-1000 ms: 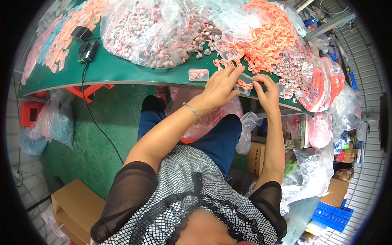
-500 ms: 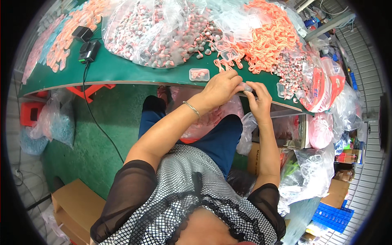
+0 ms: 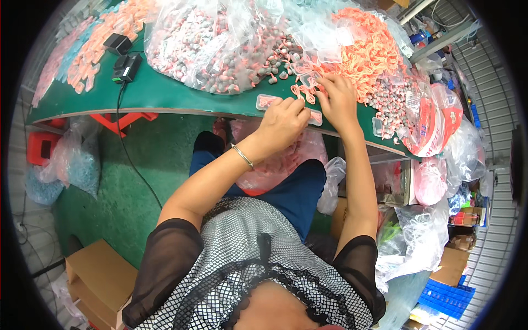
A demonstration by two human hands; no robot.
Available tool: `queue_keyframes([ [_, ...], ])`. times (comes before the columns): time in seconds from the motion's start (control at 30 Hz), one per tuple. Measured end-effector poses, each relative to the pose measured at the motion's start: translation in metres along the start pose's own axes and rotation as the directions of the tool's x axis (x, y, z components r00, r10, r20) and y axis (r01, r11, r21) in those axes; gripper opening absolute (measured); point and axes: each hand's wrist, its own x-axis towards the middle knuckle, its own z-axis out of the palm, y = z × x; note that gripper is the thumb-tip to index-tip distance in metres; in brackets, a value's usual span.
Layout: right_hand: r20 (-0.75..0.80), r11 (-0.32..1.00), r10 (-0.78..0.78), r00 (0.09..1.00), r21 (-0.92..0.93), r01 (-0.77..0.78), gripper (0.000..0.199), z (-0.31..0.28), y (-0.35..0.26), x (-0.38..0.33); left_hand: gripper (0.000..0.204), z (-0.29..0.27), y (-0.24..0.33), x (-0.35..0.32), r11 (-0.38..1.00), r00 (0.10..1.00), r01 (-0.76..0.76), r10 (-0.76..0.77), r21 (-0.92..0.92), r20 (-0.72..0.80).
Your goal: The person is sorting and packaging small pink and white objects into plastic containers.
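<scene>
My left hand [image 3: 282,124] is above the front edge of the green table, fingers curled down and closed; what lies under the fingertips is hidden. Beside it, partly covered, are two small clear plastic cases with pinkish-orange cord inside: one case [image 3: 265,101] on its left, another case [image 3: 315,117] on its right. Just beyond the fingertips are loose loops of orange cord [image 3: 309,97]. My right hand [image 3: 339,105] reaches farther in, thumb and forefinger apart. Its forefinger is next to a clear case [image 3: 309,80] at the edge of the cord heap [image 3: 368,52].
A big clear bag [image 3: 203,52] of grey-and-pink earbud-like pieces covers the table's middle. More such pieces [image 3: 385,113] lie at the right, beside a red-and-white bag [image 3: 434,124]. Black box-shaped devices [image 3: 126,67] with a cable sit at the left. A cardboard box [image 3: 102,275] stands on the floor.
My hands have come apart from the small item they held together. The left moved slightly left and down, the right up toward the cord. A corded case now shows between them.
</scene>
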Motion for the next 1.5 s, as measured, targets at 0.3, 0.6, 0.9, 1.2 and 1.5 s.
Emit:
queue_keyframes([
  [0.3, -0.031, 0.997, -0.081, 0.996, -0.014, 0.08, 0.013, -0.013, -0.007, -0.01, 0.023, -0.02, -0.001, -0.001, 0.997, 0.999, 0.045, -0.044, -0.06, 0.014],
  [0.6, 0.067, 0.995, -0.037, 0.997, -0.089, 0.043, 0.022, -0.052, -0.005, -0.08, 0.016, -0.022, -0.04, 0.025, 0.967, 0.968, 0.25, -0.251, 0.056, 0.001],
  [0.9, -0.051, 0.994, 0.11, 0.993, 0.027, -0.108, 0.018, -0.053, 0.02, -0.082, 0.023, -0.013, -0.058, 0.049, 0.857, 0.864, 0.291, -0.426, 0.426, 0.267],
  [1.2, -0.125, 0.845, 0.498, 0.858, -0.155, -0.513, 0.013, -0.093, 0.11, -0.116, 0.013, -0.01, -0.059, 0.043, 0.94, 0.936, 0.338, -0.331, -0.048, 0.122],
  [1.5, 0.043, 0.825, 0.46, 0.887, -0.39, -0.409, 0.009, -0.095, 0.115, -0.113, 0.008, -0.005, -0.064, 0.043, 0.932, 0.936, 0.33, -0.302, -0.152, 0.179],
])
